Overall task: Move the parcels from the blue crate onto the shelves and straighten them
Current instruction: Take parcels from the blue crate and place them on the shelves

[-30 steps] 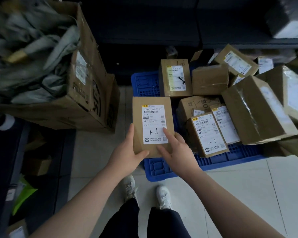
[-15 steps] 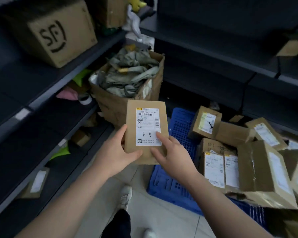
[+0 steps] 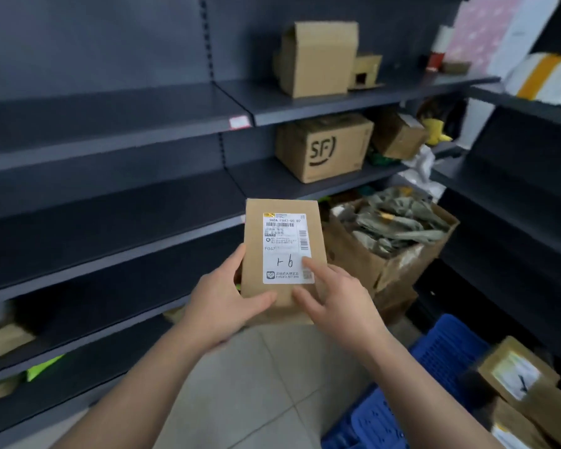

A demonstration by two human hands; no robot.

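In the head view we hold a brown parcel [image 3: 284, 251] upright before the dark shelves [image 3: 110, 196]. Our left hand [image 3: 221, 306] grips its lower left edge. Our right hand [image 3: 337, 296] pinches the lower right, forefinger on the label. The blue crate [image 3: 444, 351] sits on the floor, lower right.

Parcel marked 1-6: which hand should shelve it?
Left. The left hand has its grip round the parcel at its left edge, on the side of the bare shelf. The right hand sits toward the blue crate, index finger on the label.
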